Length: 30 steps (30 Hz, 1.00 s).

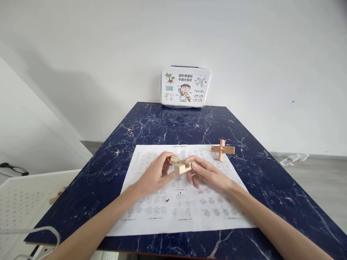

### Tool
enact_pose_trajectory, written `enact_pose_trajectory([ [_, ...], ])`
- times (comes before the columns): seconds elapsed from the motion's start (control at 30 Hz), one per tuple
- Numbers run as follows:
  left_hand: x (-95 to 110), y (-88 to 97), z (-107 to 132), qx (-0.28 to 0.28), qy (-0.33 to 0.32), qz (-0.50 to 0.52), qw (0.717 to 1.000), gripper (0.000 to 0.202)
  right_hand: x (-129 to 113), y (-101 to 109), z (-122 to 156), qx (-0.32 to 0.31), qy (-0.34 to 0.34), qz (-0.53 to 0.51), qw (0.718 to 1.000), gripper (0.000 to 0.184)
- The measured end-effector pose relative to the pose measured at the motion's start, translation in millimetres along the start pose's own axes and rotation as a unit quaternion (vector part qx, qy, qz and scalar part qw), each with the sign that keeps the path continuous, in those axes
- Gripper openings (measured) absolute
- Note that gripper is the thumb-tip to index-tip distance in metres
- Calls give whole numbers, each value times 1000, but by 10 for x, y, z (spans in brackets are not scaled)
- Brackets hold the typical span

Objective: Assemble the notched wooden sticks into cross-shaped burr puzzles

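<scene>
Over the printed instruction sheet, both hands hold light notched wooden puzzle pieces. My left hand is closed on one wooden piece at its left end, fingers curled behind. My right hand pinches the right end of a notched wooden puzzle piece between thumb and fingers. The two pieces touch or lie very close; whether they are joined, I cannot tell. To the right, on the sheet's upper corner, a cross-shaped wooden puzzle stands apart from both hands.
The dark blue marble-patterned table reaches back to the wall. A white cartoon-printed case stands at its far edge. At left are a white perforated surface and a pale cable. A clear bottle lies beyond the right edge.
</scene>
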State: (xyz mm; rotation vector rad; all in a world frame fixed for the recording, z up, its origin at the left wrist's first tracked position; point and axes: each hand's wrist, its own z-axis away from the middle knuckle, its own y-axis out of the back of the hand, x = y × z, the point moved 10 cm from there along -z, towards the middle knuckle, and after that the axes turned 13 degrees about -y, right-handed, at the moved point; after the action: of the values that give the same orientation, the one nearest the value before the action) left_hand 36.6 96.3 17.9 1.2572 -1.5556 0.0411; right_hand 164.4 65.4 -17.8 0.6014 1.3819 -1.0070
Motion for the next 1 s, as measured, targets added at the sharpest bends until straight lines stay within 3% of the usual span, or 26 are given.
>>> enact_pose_trajectory([
  [0.13, 30, 16, -14, 10, 7, 36, 999, 26, -28, 124, 4, 43, -1, -22, 999, 35],
  [0.3, 29, 26, -21, 19, 35, 68, 997, 26, -54, 118, 9, 61, -8, -11, 998, 39],
  [0.47, 34, 3, -30, -5, 27, 65, 997, 29, -77, 33, 23, 18, 11, 2, 1000, 35],
  [0.63, -11, -107, -10, -56, 34, 95, 993, 79, -105, -95, 43, -44, 17, 31, 998, 31],
  [0.77, 154, -161, -45, -93, -41, 42, 994, 69, -145, -202, 68, -79, 32, 56, 995, 28],
  [0.9, 218, -119, -67, -66, -77, 40, 994, 64, -176, -225, 75, -74, 42, 63, 994, 25],
  [1.0, 190, 15, -80, -10, -76, 21, 997, 64, -238, -131, 76, -19, 67, 66, 995, 24],
])
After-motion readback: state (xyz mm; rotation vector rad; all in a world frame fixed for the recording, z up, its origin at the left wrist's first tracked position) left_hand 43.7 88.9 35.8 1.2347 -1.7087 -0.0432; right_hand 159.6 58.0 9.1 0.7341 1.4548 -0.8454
